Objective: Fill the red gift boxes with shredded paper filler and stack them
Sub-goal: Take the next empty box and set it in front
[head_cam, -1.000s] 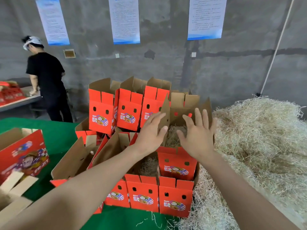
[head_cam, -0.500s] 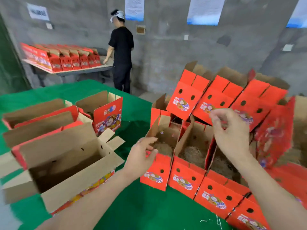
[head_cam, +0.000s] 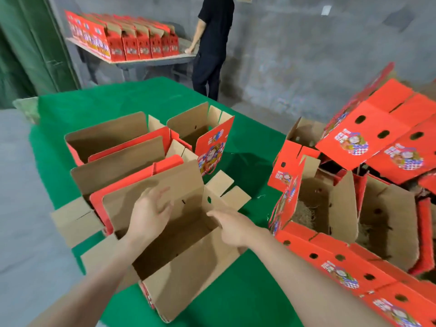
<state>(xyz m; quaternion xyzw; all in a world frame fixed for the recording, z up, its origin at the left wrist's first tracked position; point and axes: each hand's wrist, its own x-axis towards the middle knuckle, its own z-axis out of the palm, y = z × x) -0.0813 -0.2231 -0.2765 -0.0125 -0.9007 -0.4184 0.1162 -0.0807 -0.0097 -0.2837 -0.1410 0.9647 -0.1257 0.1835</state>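
Red gift box (head_cam: 188,279) stands mouth-up on the green desk (head_cam: 236,298), long axis running left to far-right; left hand (head_cam: 151,213) and right hand (head_cam: 233,228) hover above it, each grip apart.

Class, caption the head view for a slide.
Left hand and right hand, both open, hover over an empty red gift box on the green table.

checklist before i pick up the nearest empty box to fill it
1. Nearest box flaps open: ok.
2. Its inside free of filler: ok.
3. Left hand free: ok, open over the box, holds nothing.
4. Right hand free: ok, open over the box, holds nothing.
5. Filler pile within reach: cannot tell, not in view.
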